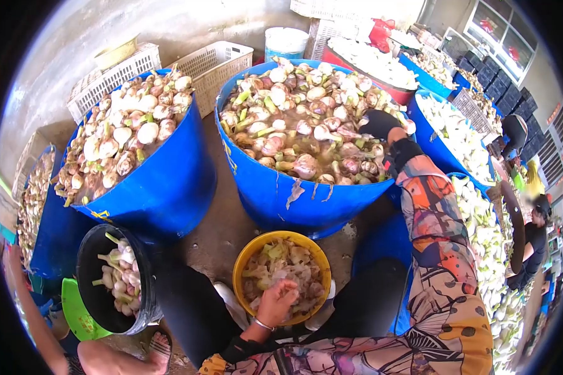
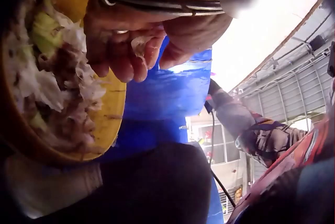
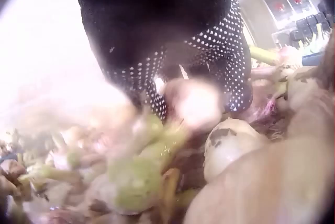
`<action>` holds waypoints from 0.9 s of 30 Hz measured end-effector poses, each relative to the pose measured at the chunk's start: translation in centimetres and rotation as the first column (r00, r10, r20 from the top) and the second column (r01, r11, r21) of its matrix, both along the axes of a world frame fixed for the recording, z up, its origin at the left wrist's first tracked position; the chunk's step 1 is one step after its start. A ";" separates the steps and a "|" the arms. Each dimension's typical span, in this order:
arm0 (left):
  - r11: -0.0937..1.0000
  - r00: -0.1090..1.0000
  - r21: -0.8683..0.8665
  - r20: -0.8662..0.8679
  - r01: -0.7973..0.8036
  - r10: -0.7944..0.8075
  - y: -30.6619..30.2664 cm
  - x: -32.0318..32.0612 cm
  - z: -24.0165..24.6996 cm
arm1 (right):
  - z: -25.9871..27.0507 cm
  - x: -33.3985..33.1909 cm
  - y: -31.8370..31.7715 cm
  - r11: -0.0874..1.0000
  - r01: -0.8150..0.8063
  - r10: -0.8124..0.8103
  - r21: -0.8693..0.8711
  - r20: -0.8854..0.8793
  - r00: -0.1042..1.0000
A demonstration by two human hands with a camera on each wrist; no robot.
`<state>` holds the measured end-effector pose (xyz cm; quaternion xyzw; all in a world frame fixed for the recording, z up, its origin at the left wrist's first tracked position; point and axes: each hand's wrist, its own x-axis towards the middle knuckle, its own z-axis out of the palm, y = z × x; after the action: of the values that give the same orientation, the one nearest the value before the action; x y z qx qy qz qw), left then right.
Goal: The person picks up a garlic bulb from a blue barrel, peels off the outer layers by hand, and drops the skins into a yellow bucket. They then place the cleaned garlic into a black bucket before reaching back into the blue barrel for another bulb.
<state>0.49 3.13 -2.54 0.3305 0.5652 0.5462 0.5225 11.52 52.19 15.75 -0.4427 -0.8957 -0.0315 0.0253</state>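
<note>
Patterned sleeve (image 1: 441, 250), gloved right grip (image 3: 172, 41) part-curled around garlic bulb (image 3: 196, 104)

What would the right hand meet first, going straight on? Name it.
Probably the pale bulb just ahead in the blue tub. The right hand points down into the garlic, its gloved fingers around a blurred bulb. Depth is unclear; a neighbouring bulb could come first.

Looks like a garlic-processing workshop, w/ big blue tubs (image 1: 294, 203) of bulbs & stacked crates (image 1: 216, 72).
</note>
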 end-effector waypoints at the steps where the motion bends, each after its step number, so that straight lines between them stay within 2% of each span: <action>1: 1.000 1.000 0.000 0.011 0.005 -0.005 -0.3 0.1 -0.3 | 0.4 0.8 -0.6 0.999 0.038 -0.037 0.029 -0.059 0.998; 2: 1.000 0.998 -0.003 0.046 0.031 -0.031 -0.6 0.3 -0.4 | 1.2 1.5 -0.8 0.999 0.005 -0.001 0.034 -0.123 0.992; 3: 0.999 0.996 -0.008 0.081 0.037 -0.036 -0.5 0.3 0.0 | 0.6 2.7 0.1 0.984 -0.027 0.060 0.174 -0.188 0.980; 4: 1.000 0.993 -0.017 0.116 0.015 -0.013 -0.6 0.1 0.3 | 0.8 3.1 0.2 0.976 -0.036 0.085 0.214 -0.226 0.970; 6: 0.995 0.987 0.082 0.158 -0.054 0.041 -0.8 0.4 0.7 | 1.8 4.2 -1.3 0.976 -0.080 0.143 0.205 -0.317 0.938; 10: 0.962 0.977 0.185 0.111 -0.202 0.184 -1.0 0.1 2.9 | 4.1 3.4 -9.5 0.956 -0.292 0.242 -0.016 -0.518 0.820; 11: 0.954 0.969 0.180 0.111 -0.239 0.222 -1.3 0.1 3.6 | 3.7 3.0 -12.5 0.915 -0.388 0.259 -0.113 -0.573 0.777; 13: 0.942 0.958 0.184 0.107 -0.282 0.266 -1.5 0.1 4.8 | 0.3 2.4 -17.5 0.707 -0.637 0.361 -0.308 -0.618 0.699; 14: 0.946 0.964 0.185 0.083 -0.266 0.254 -1.7 0.0 5.2 | -1.3 0.8 -25.3 0.591 -0.623 -0.196 -0.513 -0.840 0.506; 15: 0.951 0.969 0.188 0.056 -0.247 0.241 -2.0 -0.2 5.6 | -3.3 0.1 -27.8 0.457 -0.595 -0.295 -0.661 -0.744 0.599; 16: 0.954 0.973 0.192 0.030 -0.229 0.228 -2.2 -0.3 5.7 | -8.8 0.4 -28.9 0.357 -0.592 -0.433 -0.723 -0.690 0.580; 17: 0.934 0.953 0.264 -0.119 -0.239 0.278 -2.3 -0.2 5.6 | -14.1 0.7 -30.1 0.258 -0.588 -0.566 -0.766 -0.613 0.551; 18: 0.913 0.907 0.334 -0.263 -0.234 0.329 -2.3 -0.1 5.4 | -19.7 1.3 -31.0 0.218 -0.635 -0.738 -0.741 -0.551 0.390; 19: 0.892 0.835 0.397 -0.398 -0.217 0.380 -2.5 -0.2 5.0 | -15.9 0.1 -35.4 0.576 -0.587 0.009 -0.569 -0.713 0.701; 20: 0.931 0.885 0.297 -0.345 -0.214 0.313 -2.7 -0.5 4.3 | -17.2 -0.3 -36.8 0.383 -0.652 -0.309 -0.654 -0.756 0.577; 22: 0.966 0.904 0.177 -0.354 -0.188 0.241 -3.5 -0.9 4.9 | -16.6 -0.6 -38.6 0.305 -0.688 -0.381 -0.658 -0.746 0.545; 23: 0.978 0.912 0.120 -0.358 -0.168 0.201 -3.7 -1.1 5.1 | -15.4 -0.1 -38.5 0.431 -0.661 -0.128 -0.614 -0.767 0.629; 24: 0.954 0.888 0.221 -0.368 -0.203 0.274 -3.6 -0.9 5.1 | -14.3 -0.2 -38.7 0.546 -0.647 0.125 -0.532 -0.712 0.691; 26: 0.966 0.904 0.166 -0.351 -0.196 0.244 -3.7 -0.7 5.0 | -14.7 0.4 -38.6 0.465 -0.660 -0.083 -0.591 -0.771 0.632; 27: 0.971 0.912 0.138 -0.340 -0.195 0.231 -3.8 -0.6 5.4 | -14.0 0.3 -38.8 0.460 -0.659 -0.088 -0.595 -0.769 0.633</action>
<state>-0.14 -0.67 2.82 0.3859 0.6540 0.5595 0.3321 11.84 13.38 1.71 -0.1944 -0.7716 0.5855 0.1554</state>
